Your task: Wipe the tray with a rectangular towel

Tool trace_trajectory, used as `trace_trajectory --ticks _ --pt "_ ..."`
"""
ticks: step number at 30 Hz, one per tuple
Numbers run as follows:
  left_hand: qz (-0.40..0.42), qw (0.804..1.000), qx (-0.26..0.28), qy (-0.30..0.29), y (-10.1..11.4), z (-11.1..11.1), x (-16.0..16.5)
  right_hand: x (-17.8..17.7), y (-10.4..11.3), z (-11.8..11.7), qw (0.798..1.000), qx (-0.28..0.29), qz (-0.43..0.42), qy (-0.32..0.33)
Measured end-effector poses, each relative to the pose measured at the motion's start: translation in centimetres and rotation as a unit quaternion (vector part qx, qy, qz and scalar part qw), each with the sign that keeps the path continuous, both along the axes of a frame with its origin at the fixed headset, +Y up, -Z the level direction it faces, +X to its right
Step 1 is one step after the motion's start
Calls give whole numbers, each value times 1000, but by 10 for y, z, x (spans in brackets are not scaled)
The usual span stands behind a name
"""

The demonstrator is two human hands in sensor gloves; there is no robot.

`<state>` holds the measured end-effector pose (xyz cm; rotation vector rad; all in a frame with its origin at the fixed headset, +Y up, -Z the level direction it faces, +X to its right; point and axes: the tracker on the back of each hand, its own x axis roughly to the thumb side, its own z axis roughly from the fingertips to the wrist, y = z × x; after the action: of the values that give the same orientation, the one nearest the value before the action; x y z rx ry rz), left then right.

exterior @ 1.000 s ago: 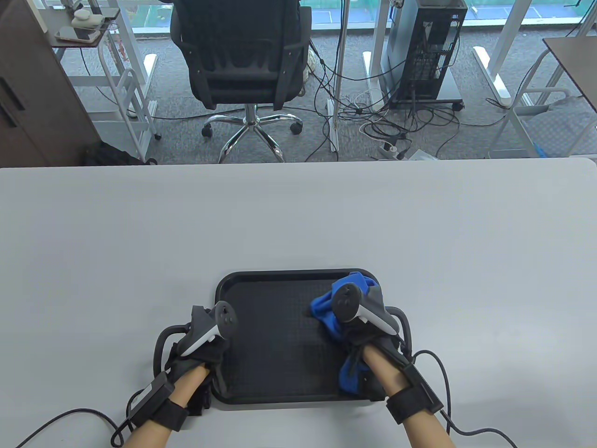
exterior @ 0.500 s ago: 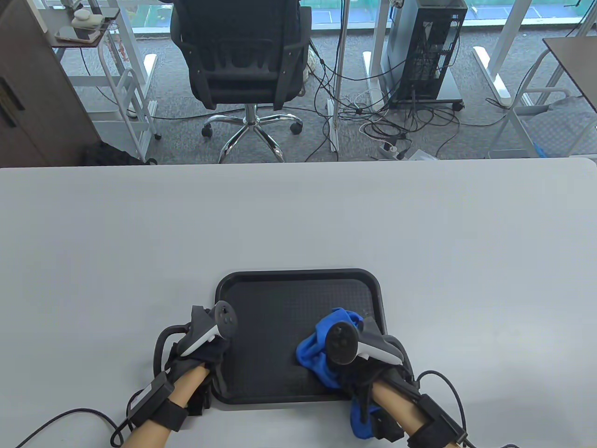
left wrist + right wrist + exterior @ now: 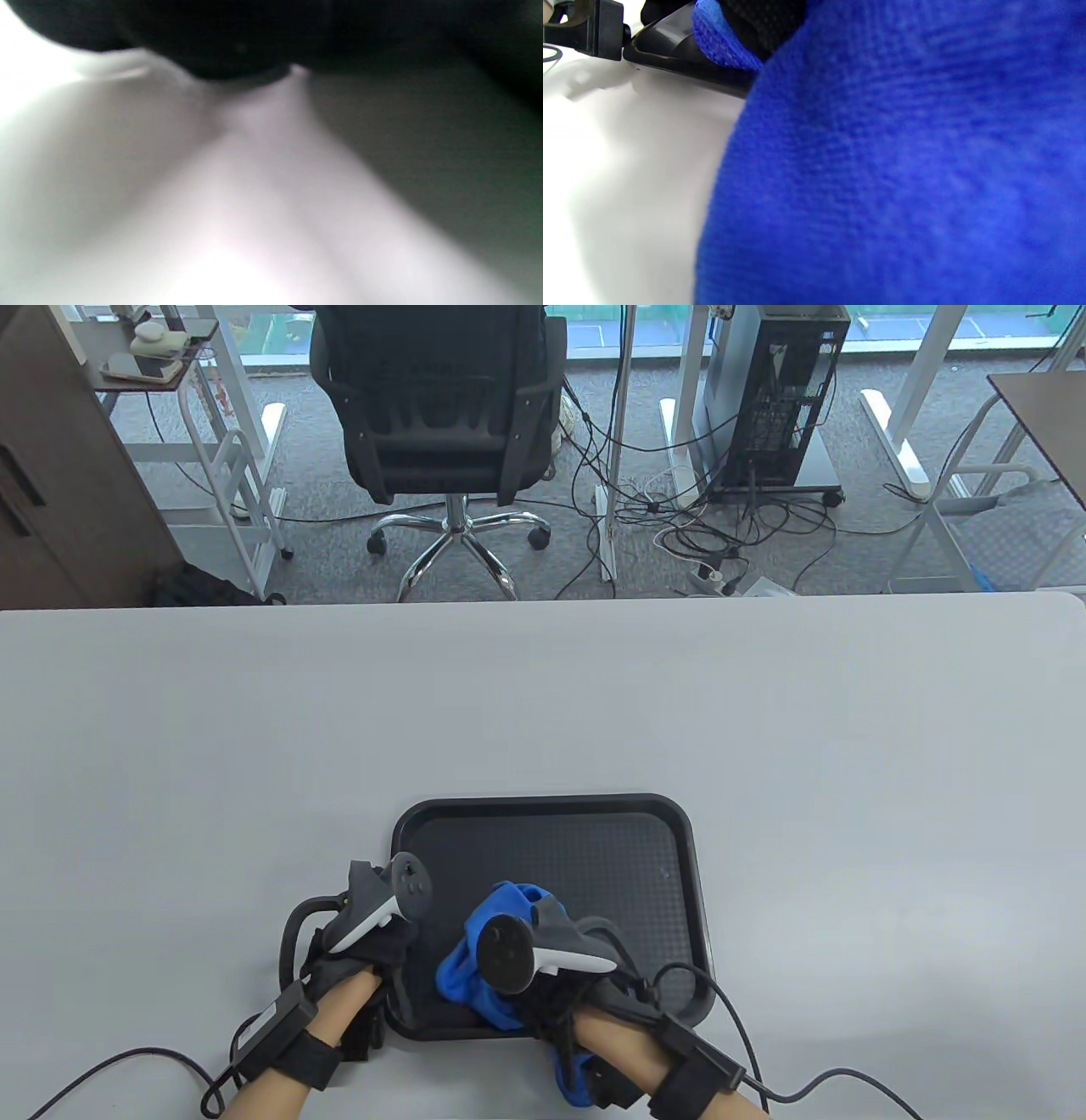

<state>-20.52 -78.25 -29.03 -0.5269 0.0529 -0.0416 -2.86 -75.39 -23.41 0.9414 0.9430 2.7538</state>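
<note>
Blue terry cloth is what we follow first. From the table view, our right hand (image 3: 543,959) presses the bunched towel (image 3: 462,971) onto the near-left part of the black tray (image 3: 679,848), with a tail of cloth hanging over the tray's near rim toward us. The tray's long axis runs left to right; its unwiped-looking floor lies to the far side and right of the cloth, so we judge the coming stroke turns on pushing away and rightward. Our left hand (image 3: 373,933) rests on the tray's near-left edge, apparently steadying it; whether its fingers curl under the rim we cannot tell. Both sit on the pale grey table (image 3: 254,729).

Left wrist view: only a blur of pale table and a dark shape along the top; the grip cannot be read here.

Right wrist view: the towel (image 3: 903,169) fills most of the frame, a fold lying against the tray's rim (image 3: 670,63), fingers hidden beneath the cloth.

No brand, label or writing is legible in any view.
</note>
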Motion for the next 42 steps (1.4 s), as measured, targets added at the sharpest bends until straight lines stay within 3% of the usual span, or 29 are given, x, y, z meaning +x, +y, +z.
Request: trace_trajectory --ticks 5,16,28,42 --pt "-2 1000 1 0 0 0 0 -23 -1 -7 999 49 14 5" --pt "-5 1000 -2 1 0 0 0 -36 -3 -57 992 84 31 -93" --pt "-7 1000 0 -2 1 0 1 20 -3 -110 969 75 40 -233" --pt "-4 1000 6 -2 0 1 1 104 -1 -106 950 42 40 -307"
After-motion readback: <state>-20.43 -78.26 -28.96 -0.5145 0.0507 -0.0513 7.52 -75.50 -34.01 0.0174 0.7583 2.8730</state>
